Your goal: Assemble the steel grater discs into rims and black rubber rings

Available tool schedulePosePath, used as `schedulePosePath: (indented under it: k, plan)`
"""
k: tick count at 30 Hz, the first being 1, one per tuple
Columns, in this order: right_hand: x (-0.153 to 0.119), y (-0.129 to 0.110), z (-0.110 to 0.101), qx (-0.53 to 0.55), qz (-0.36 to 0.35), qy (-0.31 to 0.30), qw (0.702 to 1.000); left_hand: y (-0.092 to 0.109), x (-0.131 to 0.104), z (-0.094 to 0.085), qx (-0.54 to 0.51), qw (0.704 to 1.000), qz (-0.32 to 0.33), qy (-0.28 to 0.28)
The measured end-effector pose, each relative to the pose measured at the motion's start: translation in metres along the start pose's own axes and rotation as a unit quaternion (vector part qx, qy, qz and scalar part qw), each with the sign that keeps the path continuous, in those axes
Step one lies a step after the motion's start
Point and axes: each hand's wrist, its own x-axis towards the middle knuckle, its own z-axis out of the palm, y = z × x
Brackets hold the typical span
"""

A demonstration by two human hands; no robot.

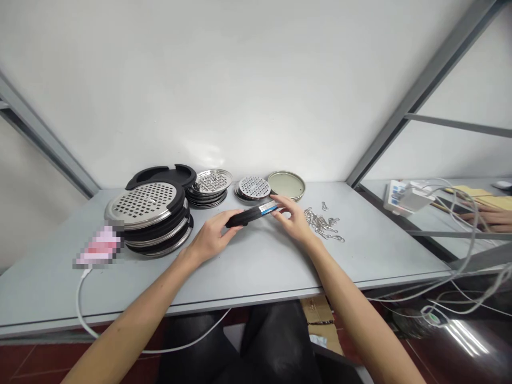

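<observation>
Edge-on above the middle of the table, a flat piece with a black rim (245,217) shows a bare metal section with a blue reflection. Its left end is pinched between the thumb and fingers of my left hand (212,233). At the metal end, my right hand (294,217) has it between thumb and fingers. Just behind it lie a small perforated metal disc (255,187) on a stack and a shallow olive-green round tray (286,184). Small wire clips (322,223) lie in a loose pile right of my right hand.
A tall stack of perforated metal discs with black rims (146,208) stands left, a black C-shaped ring (160,175) behind it. Beside these is a shorter metal disc stack (212,182). A cable runs from a blurred pink item (100,248). A power strip (394,197) and another person's hand (494,217) are at right.
</observation>
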Motion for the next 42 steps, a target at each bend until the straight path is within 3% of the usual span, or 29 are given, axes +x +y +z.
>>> schedulePosePath:
  k: [4,7,9,12,15,19,22,25,32,37,42]
  plan:
    - [-0.001,0.003,-0.001,0.006,0.017,0.004,1.000,0.034,0.004,-0.030,0.040,0.996,0.053,0.062]
    - [-0.002,0.005,0.000,0.010,0.032,-0.006,0.999,0.056,0.009,-0.068,0.114,0.980,0.119,0.113]
    - [-0.002,0.006,0.001,0.005,0.039,-0.014,0.999,0.059,0.011,-0.097,0.178,0.961,0.160,0.139]
    - [-0.002,0.005,0.002,-0.011,0.040,-0.025,0.999,0.040,0.005,-0.138,0.259,0.940,0.165,0.146]
    - [-0.002,0.003,0.002,-0.022,0.037,-0.039,0.998,0.004,-0.012,-0.174,0.336,0.917,0.173,0.127]
    - [-0.002,0.001,0.003,-0.034,0.043,-0.063,0.997,-0.035,-0.043,-0.202,0.366,0.915,0.140,0.098]
    - [-0.002,0.001,0.003,-0.041,0.047,-0.075,0.995,-0.043,-0.058,-0.207,0.356,0.925,0.087,0.096]
    - [-0.003,0.003,0.003,-0.042,0.046,-0.080,0.995,-0.039,-0.062,-0.206,0.312,0.942,0.069,0.099]
    - [-0.002,0.001,0.003,-0.056,0.047,-0.088,0.993,-0.029,-0.058,-0.203,0.298,0.944,0.127,0.062]
    - [-0.002,-0.001,0.003,-0.059,0.045,-0.090,0.993,-0.022,-0.056,-0.199,0.285,0.950,0.108,0.067]
    - [-0.002,-0.001,0.003,-0.064,0.044,-0.098,0.992,-0.025,-0.049,-0.191,0.327,0.937,0.100,0.074]
